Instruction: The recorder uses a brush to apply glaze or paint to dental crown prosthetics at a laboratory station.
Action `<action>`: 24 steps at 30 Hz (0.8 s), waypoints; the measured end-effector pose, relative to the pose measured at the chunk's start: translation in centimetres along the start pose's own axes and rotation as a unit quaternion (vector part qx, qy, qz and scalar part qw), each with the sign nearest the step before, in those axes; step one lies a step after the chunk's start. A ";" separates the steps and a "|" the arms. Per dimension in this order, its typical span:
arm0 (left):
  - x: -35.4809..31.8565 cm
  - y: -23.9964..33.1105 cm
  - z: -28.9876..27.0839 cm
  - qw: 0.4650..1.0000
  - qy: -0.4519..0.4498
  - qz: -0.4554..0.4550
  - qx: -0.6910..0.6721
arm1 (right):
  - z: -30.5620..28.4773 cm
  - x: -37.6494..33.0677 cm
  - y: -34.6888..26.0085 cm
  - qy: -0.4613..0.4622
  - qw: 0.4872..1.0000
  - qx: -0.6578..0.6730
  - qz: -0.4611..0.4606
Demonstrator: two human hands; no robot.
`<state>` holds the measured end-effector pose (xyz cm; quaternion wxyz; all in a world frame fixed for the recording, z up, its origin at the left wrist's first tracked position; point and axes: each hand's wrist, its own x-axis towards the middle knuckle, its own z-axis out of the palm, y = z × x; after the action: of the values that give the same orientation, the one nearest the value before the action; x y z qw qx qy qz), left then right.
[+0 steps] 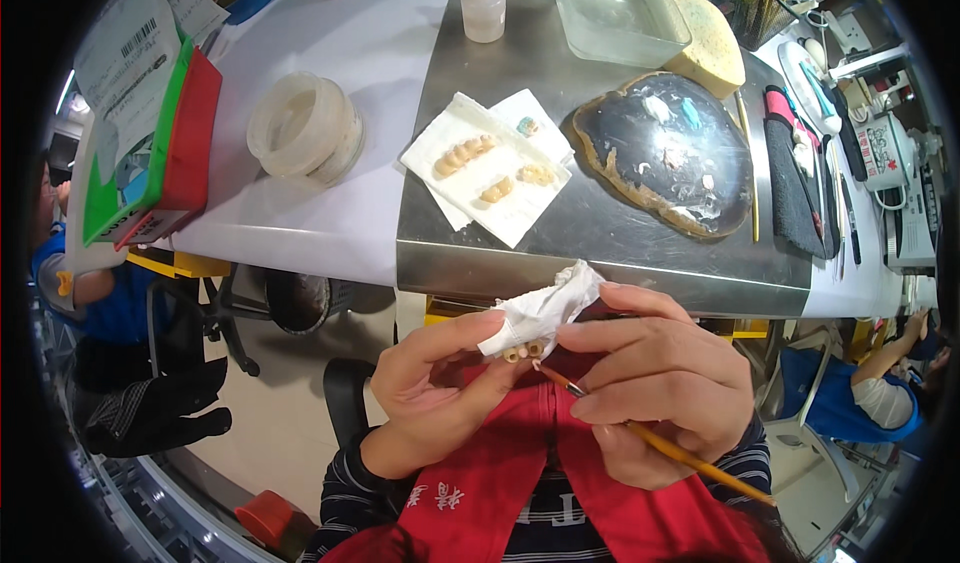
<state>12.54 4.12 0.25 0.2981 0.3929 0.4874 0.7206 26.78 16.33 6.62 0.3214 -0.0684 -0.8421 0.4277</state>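
Observation:
Just beyond the bench's front edge, my left hand (440, 398) pinches a small tooth-coloured dental bridge (520, 351), its hollow undersides facing me. A crumpled white tissue (548, 308) covers its far side, and fingers of both hands touch it. Between thumb and fingers my right hand (665, 383) grips a fine brush (690, 460) with an orange-yellow handle. The brush tip is at the bridge's right end; whether it touches cannot be made out. Beyond my hands, a folded tissue (515, 225) bears a longer dental bridge (466, 155) and smaller tooth-coloured pieces (497, 190).
A dark stone palette (660, 188) with white and turquoise dabs lies on the metal sheet. Behind it stand a clear water tray (620, 23), a yellow sponge (710, 43) and a dropper bottle (484, 11). Leftward are a round tub (305, 128) and red-green bins (185, 143); tools (830, 193) lie right.

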 end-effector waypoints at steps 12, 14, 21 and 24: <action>-0.2 0.1 -0.1 0.996 0.007 0.018 0.092 | 0.8 0.0 0.4 -0.018 0.999 -0.045 -0.020; -0.2 0.1 -0.1 0.995 0.009 0.017 0.097 | 0.7 0.1 0.3 -0.020 0.998 -0.048 -0.017; -0.1 0.0 -0.1 0.997 0.007 0.028 0.069 | -3.7 2.0 1.3 0.126 0.981 -0.147 0.019; 0.0 0.2 -0.1 0.998 0.002 0.030 0.063 | -7.5 5.2 4.7 0.172 0.944 -0.269 0.087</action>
<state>12.45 3.94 0.43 0.2498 0.4237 0.5202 0.6982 26.48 26.33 8.73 0.3923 -0.2977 -0.8486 0.1932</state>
